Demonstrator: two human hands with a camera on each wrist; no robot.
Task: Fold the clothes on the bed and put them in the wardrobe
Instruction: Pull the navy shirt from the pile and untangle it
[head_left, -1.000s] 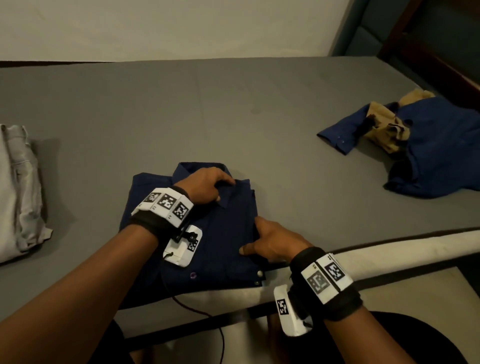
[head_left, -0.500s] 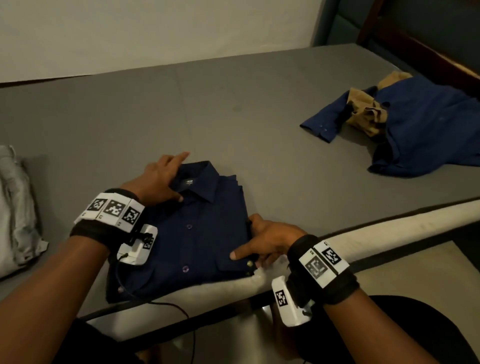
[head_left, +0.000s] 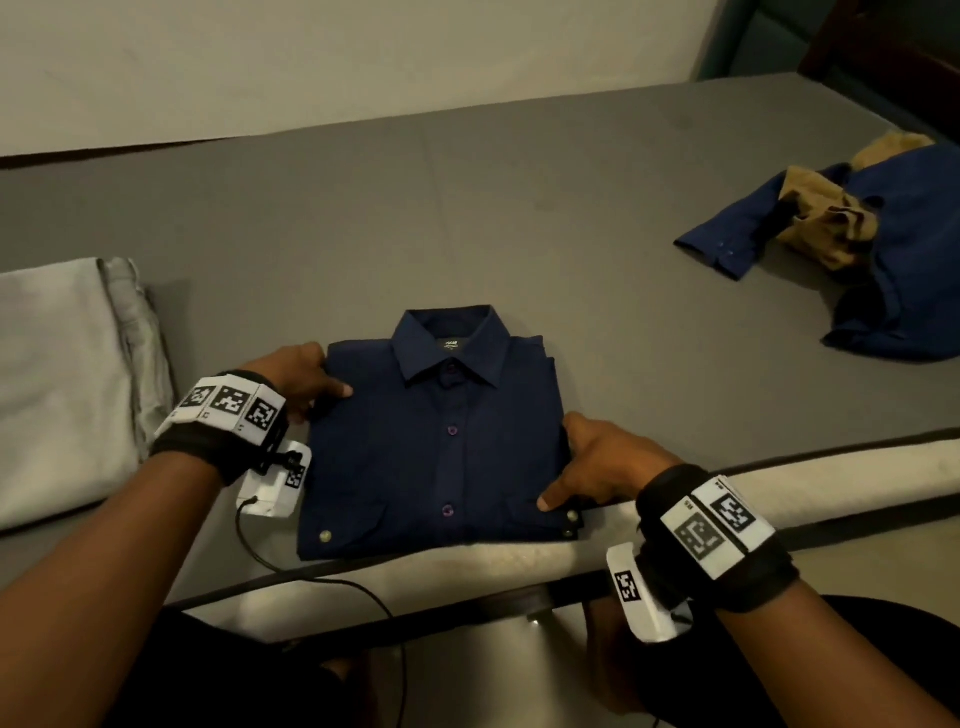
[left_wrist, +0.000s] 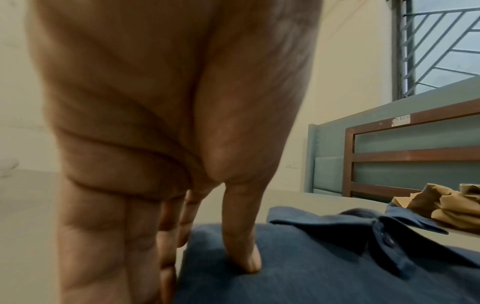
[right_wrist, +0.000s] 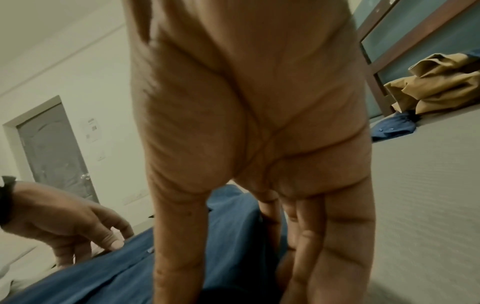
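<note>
Navy folded shirt (head_left: 441, 447) lies at the near edge of the bed (head_left: 519, 218), pinched at its sides by left hand (head_left: 298, 379) and right hand (head_left: 605, 467): lift level, fingers tucked under.

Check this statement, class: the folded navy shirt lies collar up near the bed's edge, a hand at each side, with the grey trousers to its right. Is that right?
Wrong in one respect. The head view shows the grey trousers to the left of the navy shirt, beyond the left hand; the right hand holds the other side near the bed's edge.
</note>
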